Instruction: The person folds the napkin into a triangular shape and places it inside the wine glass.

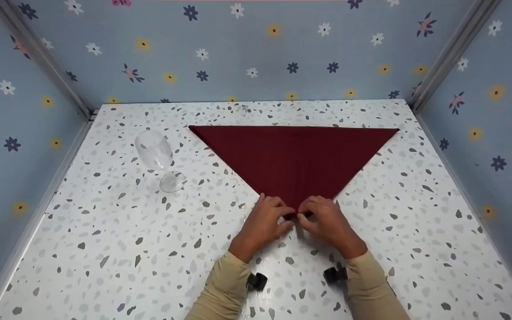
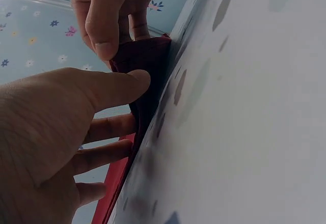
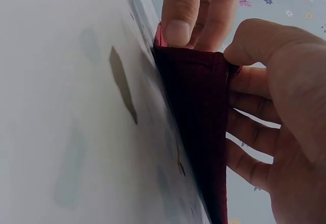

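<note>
A dark red cloth napkin [image 1: 300, 155], folded into a triangle, lies with its long edge at the back and its point towards the person. At that point the left hand [image 1: 265, 220] pinches the cloth; in the left wrist view its thumb [image 2: 122, 87] lies over the raised edge with the fingers behind. Close beside it, the right hand [image 1: 327, 222] grips the same end, and the right wrist view shows thumb [image 3: 249, 43] and forefinger on the cloth corner. The napkin's near edge is lifted off the table there. The hands partly hide the tip.
A clear stemmed glass [image 1: 154, 149] stands to the left of the napkin on the white speckled table [image 1: 118, 249]. Blue flowered panels [image 1: 256, 49] with grey metal corner posts [image 1: 42, 58] enclose the table at the back and both sides.
</note>
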### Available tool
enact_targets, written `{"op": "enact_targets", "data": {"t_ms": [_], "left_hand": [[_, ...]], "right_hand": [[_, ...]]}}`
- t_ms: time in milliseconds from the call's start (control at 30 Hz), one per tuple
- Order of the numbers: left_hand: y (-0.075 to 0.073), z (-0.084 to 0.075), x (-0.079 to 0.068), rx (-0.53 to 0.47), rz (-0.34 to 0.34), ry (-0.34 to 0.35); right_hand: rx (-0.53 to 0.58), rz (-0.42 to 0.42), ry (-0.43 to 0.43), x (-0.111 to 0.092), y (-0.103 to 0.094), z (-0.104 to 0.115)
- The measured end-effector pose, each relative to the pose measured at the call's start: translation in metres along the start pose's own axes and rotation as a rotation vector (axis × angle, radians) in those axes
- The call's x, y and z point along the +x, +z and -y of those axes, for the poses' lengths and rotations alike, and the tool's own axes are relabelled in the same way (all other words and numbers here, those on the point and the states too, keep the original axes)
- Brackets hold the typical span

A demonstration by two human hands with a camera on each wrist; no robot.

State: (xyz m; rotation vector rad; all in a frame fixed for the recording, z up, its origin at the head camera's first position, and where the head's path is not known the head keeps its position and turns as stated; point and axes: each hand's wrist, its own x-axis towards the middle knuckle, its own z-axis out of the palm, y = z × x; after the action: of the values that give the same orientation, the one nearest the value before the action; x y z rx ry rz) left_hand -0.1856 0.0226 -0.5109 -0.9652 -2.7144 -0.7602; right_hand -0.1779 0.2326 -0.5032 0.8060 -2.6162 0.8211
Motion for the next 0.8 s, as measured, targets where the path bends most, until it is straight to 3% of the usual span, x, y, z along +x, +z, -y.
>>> {"op": "enact_targets", "data": {"t_ms": [533, 800], "left_hand": [[0.0015, 0.0008, 0.0023, -0.073, 0.037, 0.015], [0.0024, 0.0017, 0.0031, -0.061, -0.034, 0.050]], "right_hand": [[0.170, -0.049, -0.066, 0.0009, 0.0049, -0.0022], [0.224, -0.045, -0.074, 0.0014, 0.0050, -0.0017]]}}
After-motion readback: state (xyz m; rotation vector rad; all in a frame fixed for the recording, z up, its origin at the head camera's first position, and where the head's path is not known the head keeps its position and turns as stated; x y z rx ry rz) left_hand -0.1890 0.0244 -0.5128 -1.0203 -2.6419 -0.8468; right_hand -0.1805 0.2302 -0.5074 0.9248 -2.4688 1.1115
